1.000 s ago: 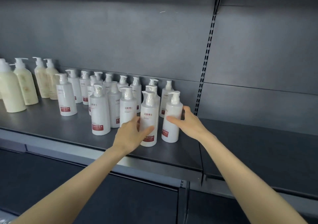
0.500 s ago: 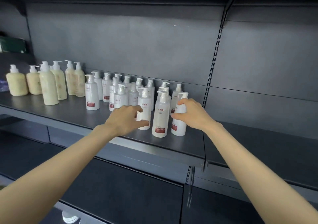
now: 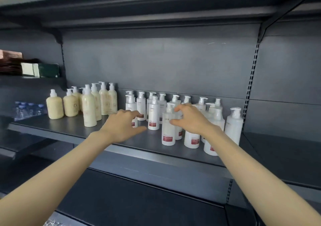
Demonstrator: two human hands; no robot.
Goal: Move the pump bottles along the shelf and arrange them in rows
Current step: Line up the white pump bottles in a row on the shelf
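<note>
Several white pump bottles with red labels stand clustered on the dark shelf (image 3: 69, 128), loosely in rows. My left hand (image 3: 124, 125) reaches in with fingers extended; its fingertips are at a white bottle (image 3: 134, 122) that it mostly hides. My right hand (image 3: 190, 120) hovers over the middle of the cluster with fingers and thumb spread. Its thumb tip is against the front bottle (image 3: 168, 133), and nothing is clearly gripped. The rightmost white bottle (image 3: 233, 128) stands free by the shelf's right end. Another white bottle (image 3: 153, 118) stands between my hands.
Several cream-coloured pump bottles (image 3: 89, 111) stand left of the white ones. A pack of water bottles (image 3: 26, 111) and boxes (image 3: 40, 70) sit in the bay to the left. A slotted upright (image 3: 250, 86) divides off the right bay's shelf (image 3: 286, 156). Another shelf overhangs above.
Both hands have left the two rightmost front bottles and moved left along the cluster. The view has pulled back and shifted left, showing more of the cream bottles.
</note>
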